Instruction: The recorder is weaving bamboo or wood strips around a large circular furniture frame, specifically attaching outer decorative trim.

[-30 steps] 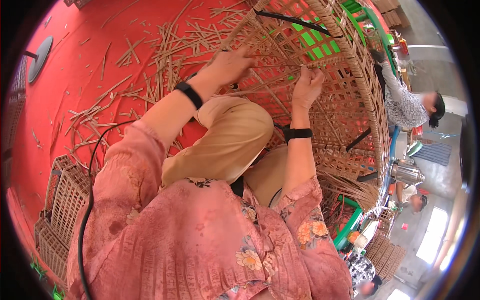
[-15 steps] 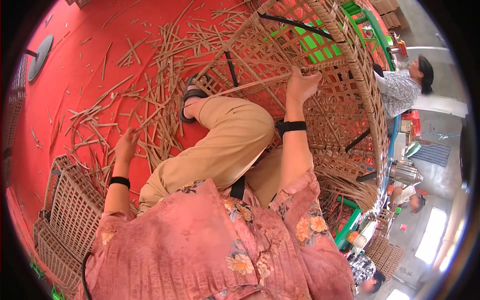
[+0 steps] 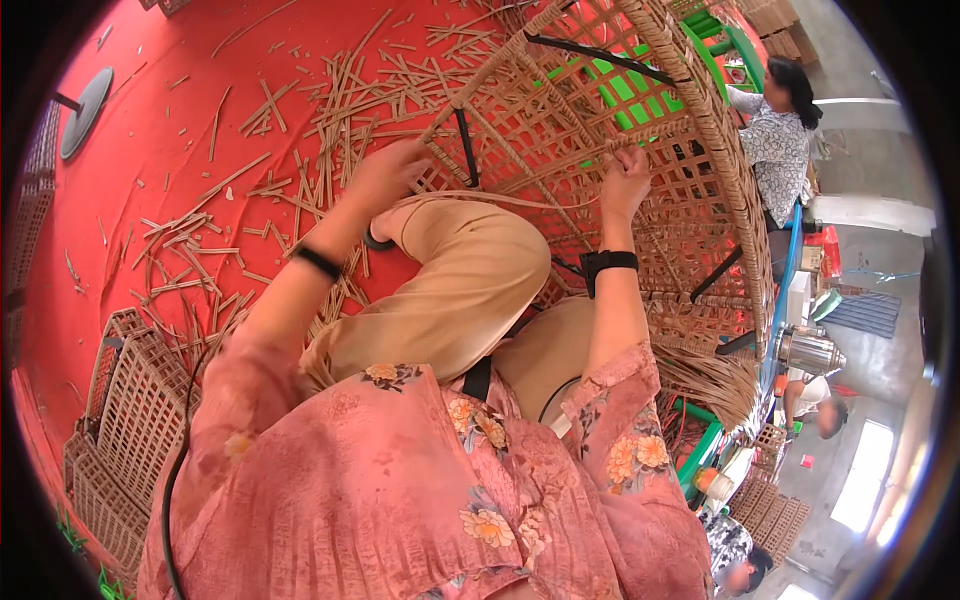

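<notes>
A large woven basket (image 3: 690, 215) with black metal struts lies on its side in front of me. My right hand (image 3: 627, 182) is inside it, fingers pinched together on a thin tan weaving strip (image 3: 560, 205). From there the strip curves left, over my knee, toward the basket's lower left rim. My left hand (image 3: 388, 178) is by that rim, its fingers curled and smeared by motion. Whether it grips the strip cannot be made out. Both wrists wear black bands.
Cut strip pieces (image 3: 345, 110) litter the red floor covering (image 3: 120, 190). Woven baskets (image 3: 150, 410) stand at lower left, a bundle of strips (image 3: 715, 385) at right. A green plastic chair (image 3: 735, 55) is behind the basket; a person (image 3: 778, 140) in a patterned top is at far right.
My left hand has moved right and forward, from over the floor to the basket rim. The strip, pulled taut before, now hangs in a slack curve. My right hand shifted slightly right.
</notes>
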Available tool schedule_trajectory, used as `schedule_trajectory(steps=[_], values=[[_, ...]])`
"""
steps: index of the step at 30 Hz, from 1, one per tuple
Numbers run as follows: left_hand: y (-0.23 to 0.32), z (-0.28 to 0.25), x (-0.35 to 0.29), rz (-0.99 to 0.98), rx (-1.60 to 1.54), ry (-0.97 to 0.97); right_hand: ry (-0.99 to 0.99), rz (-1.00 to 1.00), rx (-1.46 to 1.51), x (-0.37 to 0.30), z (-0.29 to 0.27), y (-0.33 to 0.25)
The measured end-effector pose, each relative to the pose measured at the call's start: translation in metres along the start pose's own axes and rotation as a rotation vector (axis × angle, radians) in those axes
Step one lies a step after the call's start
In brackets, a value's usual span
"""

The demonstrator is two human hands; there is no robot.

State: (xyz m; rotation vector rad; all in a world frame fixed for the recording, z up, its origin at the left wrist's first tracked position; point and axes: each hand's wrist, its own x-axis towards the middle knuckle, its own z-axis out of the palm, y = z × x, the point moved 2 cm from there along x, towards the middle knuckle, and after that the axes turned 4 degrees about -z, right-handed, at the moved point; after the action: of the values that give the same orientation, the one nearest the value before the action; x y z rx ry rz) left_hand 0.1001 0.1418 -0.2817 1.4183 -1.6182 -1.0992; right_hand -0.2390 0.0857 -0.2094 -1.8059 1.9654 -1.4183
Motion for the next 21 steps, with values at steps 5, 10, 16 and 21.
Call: schedule_trajectory(steps=[5, 10, 16, 21], values=[[0.119, 0.104, 0.105, 0.514, 0.052, 0.048, -0.144, 0.034, -0.006, 0.002, 0.001, -0.015], [0.137, 0.155, 0.136, 0.522, 0.030, 0.009, -0.135, 0.022, 0.102, 0.000, -0.003, -0.003], [0.136, 0.164, 0.145, 0.583, 0.155, 0.067, -0.191, 0.125, 0.178, 0.008, -0.007, -0.006], [0.136, 0.167, 0.142, 0.516, 0.232, -0.024, -0.263, 0.128, 0.279, 0.010, -0.010, -0.005]])
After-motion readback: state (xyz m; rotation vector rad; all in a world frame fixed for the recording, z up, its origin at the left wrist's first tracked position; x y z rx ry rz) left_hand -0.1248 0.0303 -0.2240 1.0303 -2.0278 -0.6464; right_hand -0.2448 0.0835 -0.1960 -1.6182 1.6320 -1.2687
